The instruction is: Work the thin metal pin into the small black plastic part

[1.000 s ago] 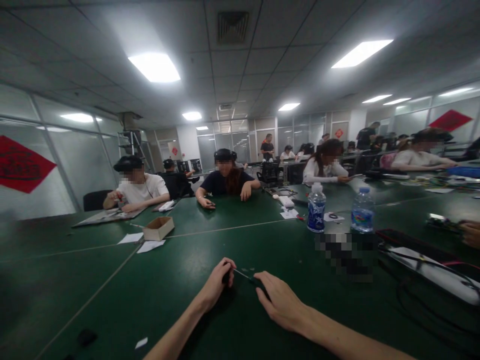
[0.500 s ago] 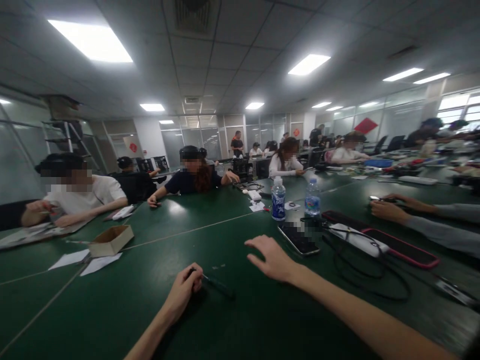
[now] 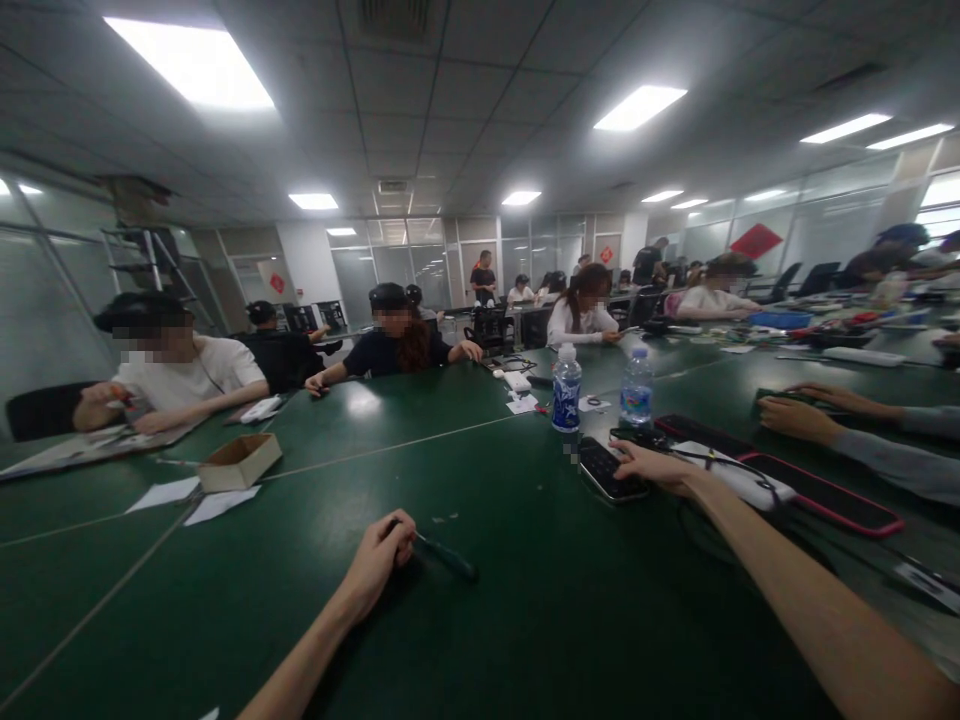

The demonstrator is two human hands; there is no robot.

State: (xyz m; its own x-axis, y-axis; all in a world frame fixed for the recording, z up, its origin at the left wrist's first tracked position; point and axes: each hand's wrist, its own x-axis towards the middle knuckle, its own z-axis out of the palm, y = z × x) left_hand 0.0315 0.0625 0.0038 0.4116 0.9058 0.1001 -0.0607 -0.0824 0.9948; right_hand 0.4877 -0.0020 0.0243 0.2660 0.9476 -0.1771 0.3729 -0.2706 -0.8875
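Observation:
My left hand (image 3: 379, 558) rests on the green table (image 3: 525, 600) with its fingers curled round the end of a thin dark tool (image 3: 447, 555) that lies pointing right. My right hand (image 3: 654, 466) is stretched out to the right, its fingers lying on a black phone (image 3: 611, 470) that sits flat on the table. The fingers of that hand look loosely spread over the phone's edge.
Two water bottles (image 3: 566, 388) stand beyond the phone. A white device with black cables (image 3: 739, 480) and a red-edged case (image 3: 825, 495) lie right. A neighbour's hands (image 3: 799, 410) work at right. A cardboard box (image 3: 240, 460) and papers lie left. Several seated people work opposite.
My right hand left the tool and reached right and forward until it lay on the phone. My left hand kept its hold on the tool. The view turned right.

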